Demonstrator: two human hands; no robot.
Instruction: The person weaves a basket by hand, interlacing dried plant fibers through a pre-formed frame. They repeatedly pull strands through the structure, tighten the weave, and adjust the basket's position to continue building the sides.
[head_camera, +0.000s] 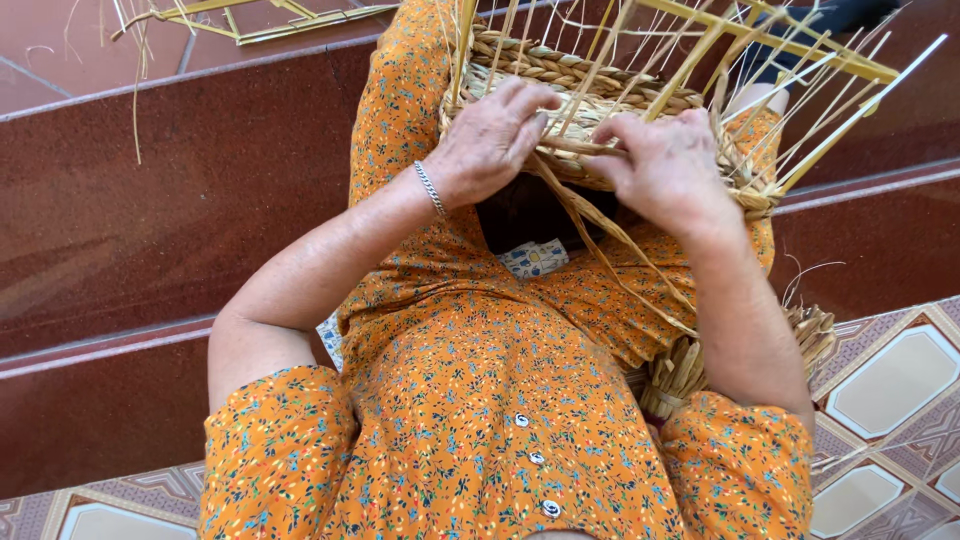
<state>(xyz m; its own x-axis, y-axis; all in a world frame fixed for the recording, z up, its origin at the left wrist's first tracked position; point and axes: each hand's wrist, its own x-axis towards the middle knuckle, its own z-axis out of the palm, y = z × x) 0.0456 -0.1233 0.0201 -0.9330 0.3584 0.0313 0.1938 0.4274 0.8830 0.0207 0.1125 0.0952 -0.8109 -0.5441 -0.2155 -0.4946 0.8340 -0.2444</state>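
**Both hands on the basket rim, strand running back toward the lap**

Nearest the camera, the orange flowered dress fills the lower middle of the view, and the half-woven basket rests on the person's lap, its open mouth facing back toward the body. Beside the right hip, at the edge of the patterned floor tiles, lies a bundle of dried reed. From it a long flat strand climbs diagonally up and to the left, its long axis running from the bundle toward the gap between the two hands.

Further out, the left hand, with a silver bracelet at the wrist, lies curled over the basket's near rim, fingers bent and pressing on the braided band; whether it pinches a strand I cannot tell. The right hand sits just beside it, fingers drawn narrow and closed on the weaving strand where it meets the rim. The two hands are close together, and the right is the one the strand reaches first.

Beyond the hands, stiff yellow stakes fan up and away from the rim. Past those, dark red stone steps run across, with loose straw lying on the top left one.
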